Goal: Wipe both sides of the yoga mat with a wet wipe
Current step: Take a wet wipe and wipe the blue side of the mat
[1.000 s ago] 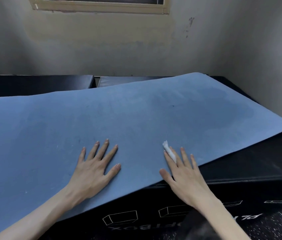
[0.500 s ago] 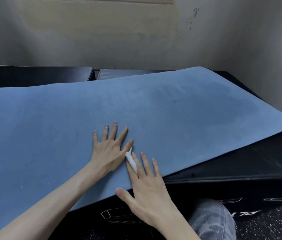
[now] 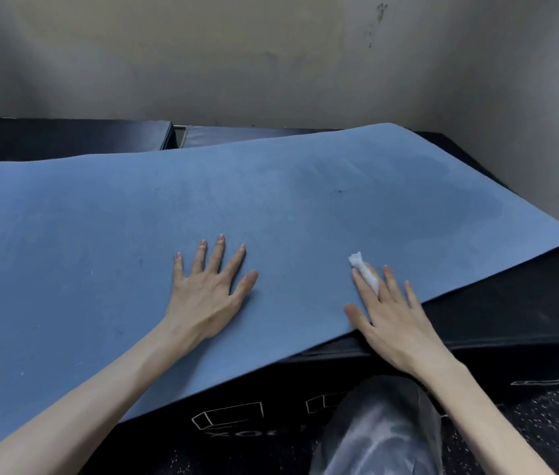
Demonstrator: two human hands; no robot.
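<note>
The blue yoga mat lies spread over black boxes, with a darker damp patch toward its right end. My left hand rests flat on the mat with its fingers spread. My right hand lies flat at the mat's near edge and pinches a small white wet wipe between its index and middle fingers. The wipe's tip sticks out ahead of the fingers and touches the mat.
The mat rests on a black plyo box with white printing on its front. More black boxes stand behind, against a stained wall. A knee in grey trousers is below my right hand. Speckled black flooring is at the lower right.
My right hand with the wipe slid left until it was beside my left hand, then back right along the mat's near edge. My left hand shifted slightly toward the middle of the mat.
</note>
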